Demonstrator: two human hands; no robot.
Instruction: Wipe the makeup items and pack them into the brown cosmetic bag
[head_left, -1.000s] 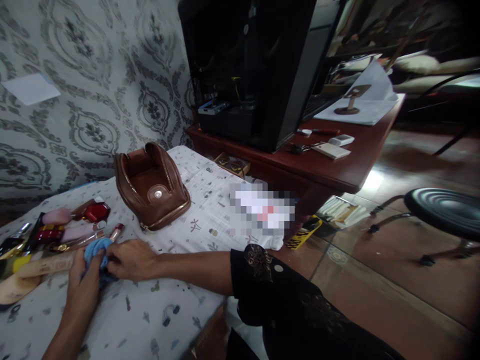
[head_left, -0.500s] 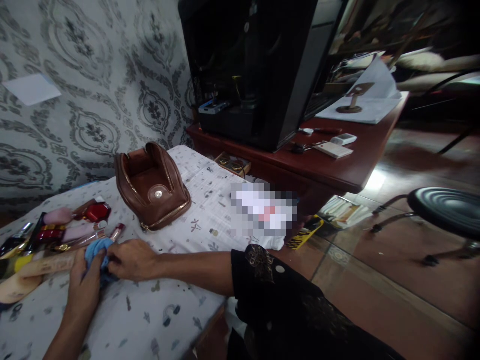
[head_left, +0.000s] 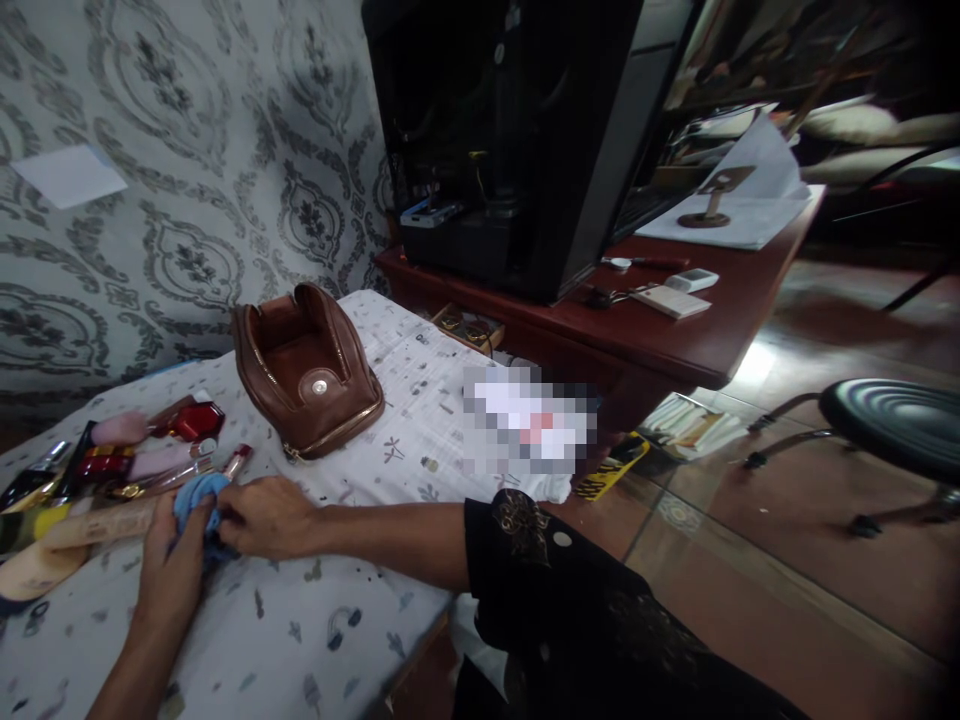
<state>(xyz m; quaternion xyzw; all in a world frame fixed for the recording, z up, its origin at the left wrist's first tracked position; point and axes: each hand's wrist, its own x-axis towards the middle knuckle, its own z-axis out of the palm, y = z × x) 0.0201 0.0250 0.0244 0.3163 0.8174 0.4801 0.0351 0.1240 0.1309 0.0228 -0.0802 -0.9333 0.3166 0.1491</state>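
Both my hands meet on a small blue cloth (head_left: 196,497) at the near left of a table covered with a patterned white cloth (head_left: 315,600). My left hand (head_left: 169,570) has its fingers curled over the blue cloth. My right hand (head_left: 264,517) pinches the same cloth from the right side. Several cosmetics (head_left: 124,465), among them tubes, lipsticks and a red compact, lie in a row just beyond my hands. A brown leather pouch (head_left: 306,367) stands open farther back.
A patterned wall runs along the left. A dark red-brown desk (head_left: 660,340) with a black computer case (head_left: 510,140), remotes and papers stands behind the table. A black stool (head_left: 892,425) sits on the tiled floor at the right. Books lie on the floor under the desk.
Almost nothing differs; my hands stay on the blue cloth and the view has shifted a little to the right.
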